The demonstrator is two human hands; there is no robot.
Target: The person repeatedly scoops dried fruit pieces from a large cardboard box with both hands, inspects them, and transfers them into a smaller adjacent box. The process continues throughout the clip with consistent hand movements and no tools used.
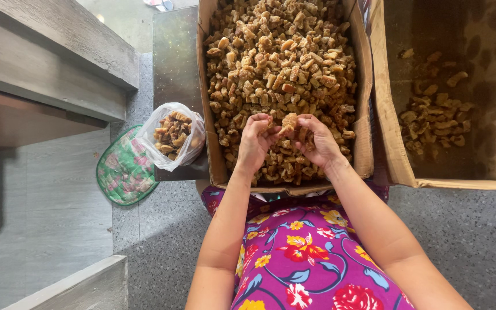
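Item: crisp brown piece point(289, 122), pinched between my left hand point(255, 143) and right hand point(317, 140), frame centre, above full carton point(218, 166). Risk: overtight pinch crumbles it.

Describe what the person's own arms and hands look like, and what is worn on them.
Both arms are bare from above the elbow down; no sleeves show in the picture. The left hand and the right hand wear no gloves, and no rings, bracelets or watch are visible. The only clothing in view is a purple dress with red, yellow and white flowers and blue leaves, covering the lap.
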